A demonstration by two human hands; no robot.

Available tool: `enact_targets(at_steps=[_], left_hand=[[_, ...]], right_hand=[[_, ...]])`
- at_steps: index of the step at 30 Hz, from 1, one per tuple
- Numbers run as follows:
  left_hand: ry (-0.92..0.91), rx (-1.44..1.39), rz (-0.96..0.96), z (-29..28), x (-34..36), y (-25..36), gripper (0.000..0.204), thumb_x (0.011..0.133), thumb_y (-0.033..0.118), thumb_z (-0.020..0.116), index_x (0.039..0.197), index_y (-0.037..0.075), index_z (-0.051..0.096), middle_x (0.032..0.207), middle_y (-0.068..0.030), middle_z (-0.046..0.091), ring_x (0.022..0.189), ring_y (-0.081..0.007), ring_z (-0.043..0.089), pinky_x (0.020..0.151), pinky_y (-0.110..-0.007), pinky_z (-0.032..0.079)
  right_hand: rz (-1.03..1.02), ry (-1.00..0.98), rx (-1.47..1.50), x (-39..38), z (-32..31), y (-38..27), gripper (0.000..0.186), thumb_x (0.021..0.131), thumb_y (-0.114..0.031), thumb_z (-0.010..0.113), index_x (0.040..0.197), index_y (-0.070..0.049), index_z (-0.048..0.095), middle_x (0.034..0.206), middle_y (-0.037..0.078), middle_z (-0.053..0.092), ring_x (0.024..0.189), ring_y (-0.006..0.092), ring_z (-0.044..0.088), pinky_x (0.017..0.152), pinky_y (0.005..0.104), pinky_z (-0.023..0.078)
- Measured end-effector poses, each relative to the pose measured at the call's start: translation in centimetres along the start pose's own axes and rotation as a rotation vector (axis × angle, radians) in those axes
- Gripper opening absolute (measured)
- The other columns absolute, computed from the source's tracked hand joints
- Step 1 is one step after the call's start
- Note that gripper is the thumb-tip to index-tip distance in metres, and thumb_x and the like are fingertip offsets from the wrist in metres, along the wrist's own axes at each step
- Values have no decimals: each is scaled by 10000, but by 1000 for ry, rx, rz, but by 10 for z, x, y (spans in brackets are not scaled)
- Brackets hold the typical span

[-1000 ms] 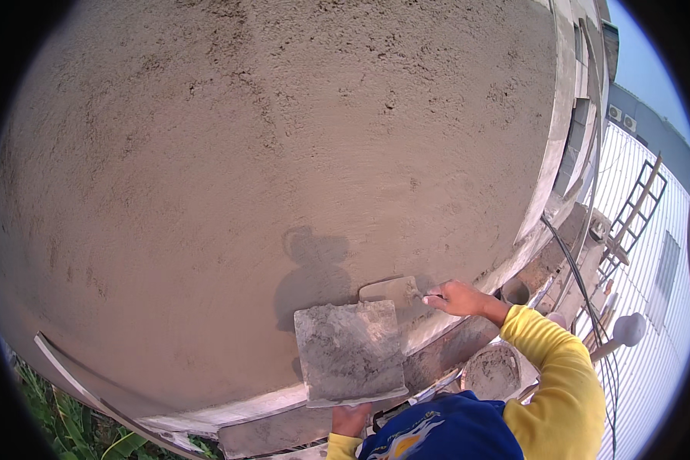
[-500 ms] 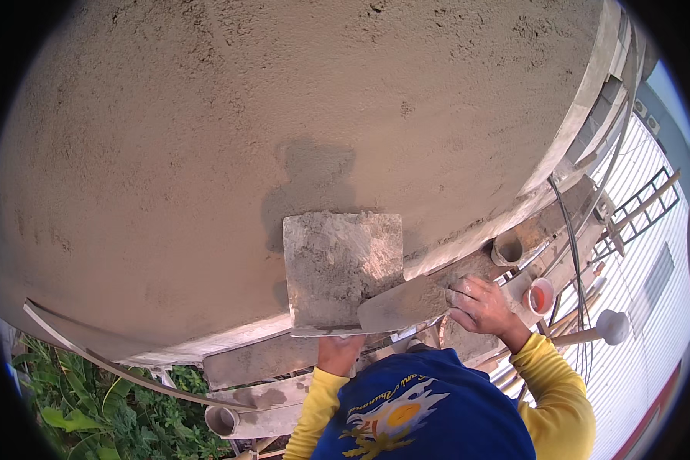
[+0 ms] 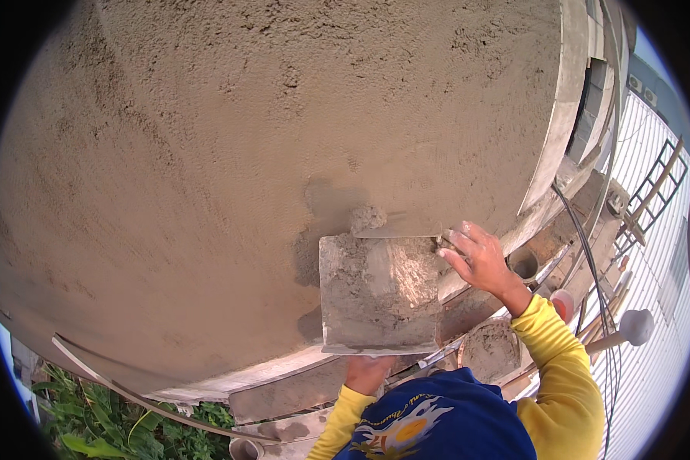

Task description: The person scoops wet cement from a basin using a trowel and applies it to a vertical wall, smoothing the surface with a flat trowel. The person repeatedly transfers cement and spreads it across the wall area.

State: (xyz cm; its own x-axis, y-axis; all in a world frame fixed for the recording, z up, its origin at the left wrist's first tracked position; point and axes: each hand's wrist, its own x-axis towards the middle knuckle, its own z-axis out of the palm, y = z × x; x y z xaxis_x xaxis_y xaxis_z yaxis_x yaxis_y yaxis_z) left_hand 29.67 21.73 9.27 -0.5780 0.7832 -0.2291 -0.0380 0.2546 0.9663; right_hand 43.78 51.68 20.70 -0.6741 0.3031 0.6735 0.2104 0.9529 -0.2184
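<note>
My left hand [image 3: 369, 374] is under a square plasterer's hawk [image 3: 410, 310] and holds it up close to the wall; its fingers are mostly hidden by the board. Wet grey mortar smears the hawk's face. My right hand [image 3: 477, 259] grips a plastering trowel [image 3: 406, 231], seen nearly edge-on along the hawk's far edge. A lump of mortar [image 3: 369, 218] sits at the trowel's left end, against the wall. The plastered wall [image 3: 230, 176] fills most of the view, smooth in the middle and rougher toward the top. My shadow falls left of the hawk.
Below the wall runs a plank platform [image 3: 284, 389] with a mortar-crusted board [image 3: 492, 346]. A bucket [image 3: 524, 263], a reddish cup [image 3: 563, 304] and dark cables [image 3: 583, 238] are at right. A curved strip [image 3: 130, 395] leans at lower left above plants [image 3: 123, 425].
The trowel has moved from the hawk's lower right up to its far edge, and a mortar lump now shows there. The view has shifted, with the hawk farther right and lower.
</note>
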Motion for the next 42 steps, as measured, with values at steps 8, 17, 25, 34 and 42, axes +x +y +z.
enact_targets(at_steps=[8,17,25,34,42], left_hand=[[61,-172,-130,15,-6,1,362,884,55,772,1221,-46,686,1124,-79,742,929,-167,672,805,-316,543],[107,-59,-113,20,-10,-28,238,874,54,749,1094,-30,713,999,-86,733,877,-183,668,798,-340,511],[165,-41,44,18,-4,-55,142,878,42,735,1003,-22,715,854,-70,705,682,-150,617,611,-325,473],[206,58,18,20,-10,-32,316,854,143,816,1087,-63,754,1036,-122,796,962,-222,740,894,-367,567],[302,-279,90,32,-17,-1,282,863,154,807,1059,-46,773,1017,-163,804,929,-135,735,833,-334,576]], right_hand=[[269,-238,397,149,-68,39,570,1024,-510,635,1238,8,734,1158,262,749,1062,436,724,924,483,564],[-258,-389,-192,124,-62,35,464,1038,-485,608,1140,-60,764,1112,183,761,912,391,744,786,472,586],[-20,-90,135,211,-111,8,424,1066,-393,592,1131,6,719,937,193,732,749,361,659,718,430,526],[-50,-34,183,99,-81,37,314,1007,-309,674,1018,3,707,840,171,675,773,372,657,744,422,542],[-332,-346,199,-54,-29,22,249,839,-275,809,973,-81,731,1008,96,669,909,307,681,824,421,557]])
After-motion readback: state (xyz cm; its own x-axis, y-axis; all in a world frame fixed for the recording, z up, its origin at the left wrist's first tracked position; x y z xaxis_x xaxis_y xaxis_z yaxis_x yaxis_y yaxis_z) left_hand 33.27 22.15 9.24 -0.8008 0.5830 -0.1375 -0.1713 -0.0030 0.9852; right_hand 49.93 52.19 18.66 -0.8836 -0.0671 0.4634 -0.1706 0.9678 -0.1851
